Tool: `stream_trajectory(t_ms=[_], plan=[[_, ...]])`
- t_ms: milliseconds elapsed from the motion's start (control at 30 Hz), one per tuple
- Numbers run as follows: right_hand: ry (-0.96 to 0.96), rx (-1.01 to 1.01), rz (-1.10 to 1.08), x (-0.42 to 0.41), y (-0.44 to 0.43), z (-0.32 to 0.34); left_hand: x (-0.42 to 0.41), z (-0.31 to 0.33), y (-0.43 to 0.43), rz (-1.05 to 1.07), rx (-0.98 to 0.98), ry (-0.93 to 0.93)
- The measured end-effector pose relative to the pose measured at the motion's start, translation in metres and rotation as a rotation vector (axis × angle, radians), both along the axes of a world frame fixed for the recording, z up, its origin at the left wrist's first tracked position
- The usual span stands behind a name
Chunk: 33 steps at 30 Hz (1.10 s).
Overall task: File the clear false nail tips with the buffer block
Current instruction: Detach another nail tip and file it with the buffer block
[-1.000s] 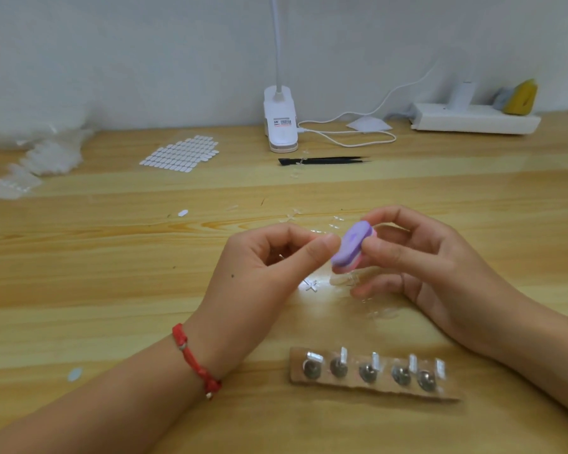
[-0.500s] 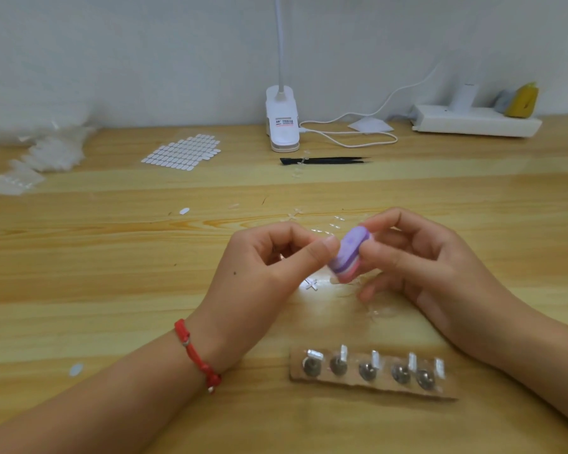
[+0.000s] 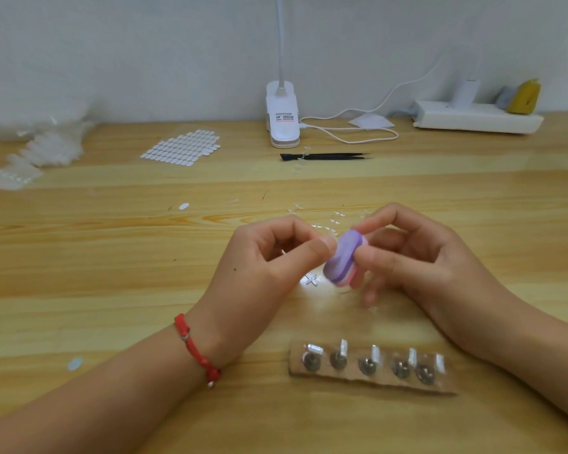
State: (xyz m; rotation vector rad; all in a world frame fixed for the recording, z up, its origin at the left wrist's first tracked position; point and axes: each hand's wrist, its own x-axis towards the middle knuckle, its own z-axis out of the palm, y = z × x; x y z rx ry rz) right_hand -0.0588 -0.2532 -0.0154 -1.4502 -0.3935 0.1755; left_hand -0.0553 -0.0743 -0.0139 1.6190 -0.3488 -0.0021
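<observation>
The right hand (image 3: 420, 267) grips the purple and pink buffer block (image 3: 343, 257) between its thumb and curled fingers and holds it tilted just above the wooden table (image 3: 112, 257). The left hand (image 3: 269, 267), with a red cord bracelet (image 3: 197, 352) on its wrist, is curled with thumb and forefinger pinched together against the block's purple face; whether a clear nail tip sits in that pinch I cannot tell. Near the person lies a card strip (image 3: 371, 368) with five metal studs and small clear pieces standing on it. Farther back are black tweezers (image 3: 325, 156), a white lamp base (image 3: 282, 119), a sticker sheet (image 3: 181, 149) and a power strip (image 3: 476, 117).
</observation>
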Motion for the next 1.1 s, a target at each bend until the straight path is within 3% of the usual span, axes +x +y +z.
stream_trajectory(t_ms=[67,200,333,467,600,733,867,967,1100], plan=[[0.047,0.082,-0.042,0.0021,-0.0019,-0.0008,-0.0003,-0.0006,-0.0008,0.002,0.015,-0.006],[-0.024,-0.015,-0.016,-0.0008,-0.0007,-0.0015,-0.0004,-0.0006,-0.0008,-0.002,0.028,-0.037],[-0.007,0.077,-0.135,0.0011,-0.0028,-0.0007,-0.0008,-0.0009,-0.0017,-0.014,0.064,-0.057],[-0.065,-0.026,-0.064,-0.0011,-0.0001,-0.0018,-0.0007,-0.0008,-0.0012,-0.022,0.072,-0.078],[0.012,0.065,-0.128,0.0030,-0.0026,-0.0019,-0.0023,-0.0006,-0.0016,-0.050,0.086,-0.082],[-0.035,-0.017,-0.038,0.0001,-0.0003,-0.0028,-0.0009,-0.0014,-0.0012,-0.039,0.078,-0.098],[0.023,0.063,-0.101,0.0041,-0.0041,-0.0016,-0.0009,-0.0021,-0.0016,-0.044,0.094,-0.088],[-0.006,-0.025,-0.003,0.0010,-0.0026,-0.0005,0.0001,-0.0029,-0.0010,-0.019,0.090,-0.095],[0.106,0.146,-0.175,0.0043,-0.0030,0.0025,-0.0012,-0.0032,-0.0022,-0.068,0.130,-0.102]])
